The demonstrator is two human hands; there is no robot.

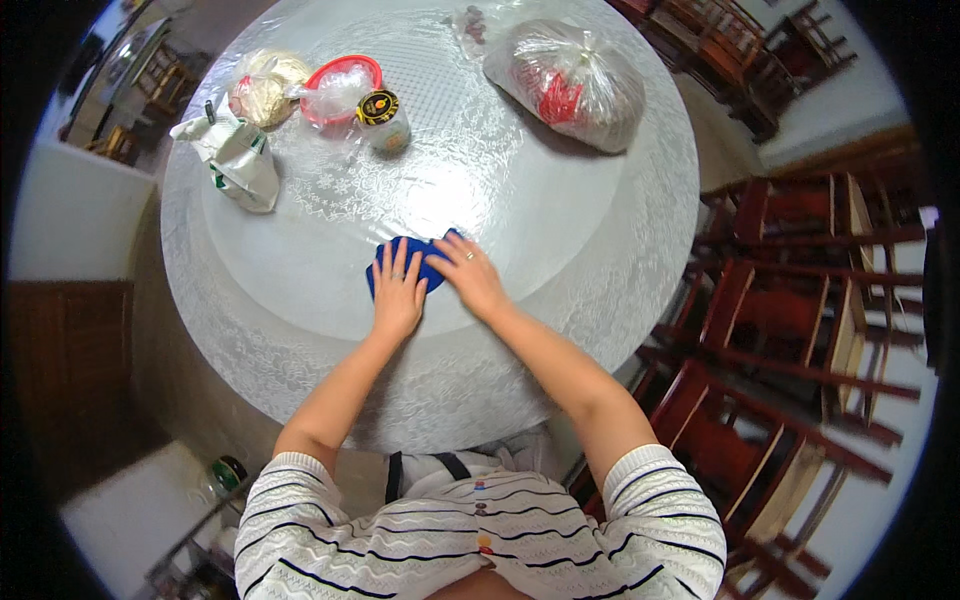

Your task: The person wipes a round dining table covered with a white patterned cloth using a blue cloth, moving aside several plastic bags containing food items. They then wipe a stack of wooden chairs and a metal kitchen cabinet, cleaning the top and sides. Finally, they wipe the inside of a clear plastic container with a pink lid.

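Observation:
A dark blue cloth (427,276) lies on the round table (300,259), which has a clear, lace-patterned plastic cover. My left hand (399,289) rests flat on the cloth's left part, fingers spread and pointing away from me. On its right end lies my right hand (470,274), fingers somewhat apart and angled to the left; parts of the cloth are hidden beneath both hands. Each hand wears a ring. Neither hand visibly grips the cloth. A bright light reflection shows on the cover just beyond them.
At the table's far left stand a white paper bag (244,165), a plastic bag of pale noodle-like food (264,97), a red basket (309,79) with plastic bags and a jar with a black lid (384,124). A big tied plastic bag (592,97) sits far right. Wooden chairs (780,300) are stacked at right.

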